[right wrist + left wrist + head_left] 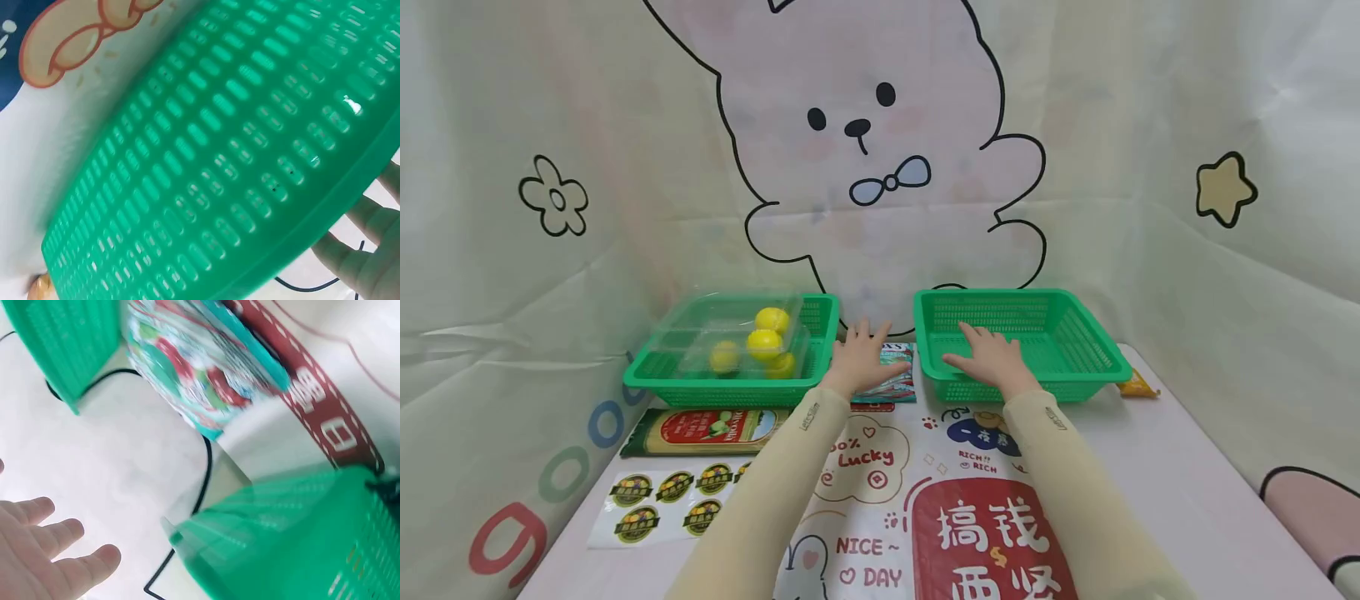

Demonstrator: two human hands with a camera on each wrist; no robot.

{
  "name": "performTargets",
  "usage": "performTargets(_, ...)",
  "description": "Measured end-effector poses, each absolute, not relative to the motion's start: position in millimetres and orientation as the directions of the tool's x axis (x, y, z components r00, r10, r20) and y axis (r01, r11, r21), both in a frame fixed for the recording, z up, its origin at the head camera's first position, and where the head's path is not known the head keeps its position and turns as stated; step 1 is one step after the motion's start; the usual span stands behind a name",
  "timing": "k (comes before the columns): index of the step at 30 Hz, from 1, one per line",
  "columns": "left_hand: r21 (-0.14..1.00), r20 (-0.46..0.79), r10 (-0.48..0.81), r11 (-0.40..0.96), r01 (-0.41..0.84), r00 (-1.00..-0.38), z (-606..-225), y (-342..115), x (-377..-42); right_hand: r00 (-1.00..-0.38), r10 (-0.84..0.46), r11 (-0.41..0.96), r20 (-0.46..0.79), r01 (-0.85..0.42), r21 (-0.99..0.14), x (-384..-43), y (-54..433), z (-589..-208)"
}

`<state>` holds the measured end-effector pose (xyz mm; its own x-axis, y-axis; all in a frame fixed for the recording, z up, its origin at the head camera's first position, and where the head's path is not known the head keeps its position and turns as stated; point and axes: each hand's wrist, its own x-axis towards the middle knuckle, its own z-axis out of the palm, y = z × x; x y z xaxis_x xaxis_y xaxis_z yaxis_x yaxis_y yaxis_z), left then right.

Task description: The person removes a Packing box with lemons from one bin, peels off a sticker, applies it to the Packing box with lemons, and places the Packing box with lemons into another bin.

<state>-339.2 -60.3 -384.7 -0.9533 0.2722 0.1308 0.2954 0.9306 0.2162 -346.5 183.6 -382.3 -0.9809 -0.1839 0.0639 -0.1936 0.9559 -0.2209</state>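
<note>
The right basket (1075,385) sits on the table (1172,467), to the right of the shiny bag (898,379). The right hand (996,364) is over its front edge, with the fingers spread out and nothing held. The pictures do not show for sure if the hand touches the edge. If it pushed down hard on that edge, the basket might tip. If it pulled to one side, the basket could bump the little orange packet (1138,384) just beside it.

The left hand (857,364) is over the near side of the gap by the shiny bag. Its fingers are spread too, and it holds nothing. Whether it touches the bag is hard to tell. The bag looks soft and slippery, so a pinch on just one corner might let it slip or flop over.

Next to that is the left basket (730,393), with a clear box (715,329) in it. The box pokes up past the rim and has yellow fruit (764,344) inside. A knock from the left arm could shake the box, and round fruit may roll if the lid is loose. The long packet (711,429) lies in front, near the left sleeve (797,450), so a low arm might brush it.
</note>
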Motion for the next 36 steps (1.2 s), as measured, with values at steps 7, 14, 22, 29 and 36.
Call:
performTargets(7, 0.369, 0.263, 0.31, 0.843, 0.392, -0.914, -373, -68, -317, -0.96, -0.203, 0.935, 0.194, -0.249, -0.252, -337, 185, -383)
performTargets(14, 0.727, 0.302, 0.172, 0.595, 0.343, -0.938, -354, -111, -279, -0.919, -0.053, 0.849, 0.39, -0.247, -0.466, -316, 200, -388)
performTargets(22, 0.936, 0.251, -0.147, 0.287, 0.202, -0.957, -356, -188, -265, -0.895, 0.388, 0.32, 0.218, -0.091, -0.943, -292, 213, -408)
performTargets(29, 0.982, 0.186, -0.428, 0.081, 0.168, -0.885, -355, -240, -262, -0.903, 0.403, -0.107, -0.152, 0.119, -0.987, -275, 214, -422)
performTargets(36, 0.989, 0.048, -0.585, -0.084, 0.12, -0.81, -344, -283, -273, -0.887, 0.348, -0.229, -0.304, 0.234, -0.945, -279, 221, -434)
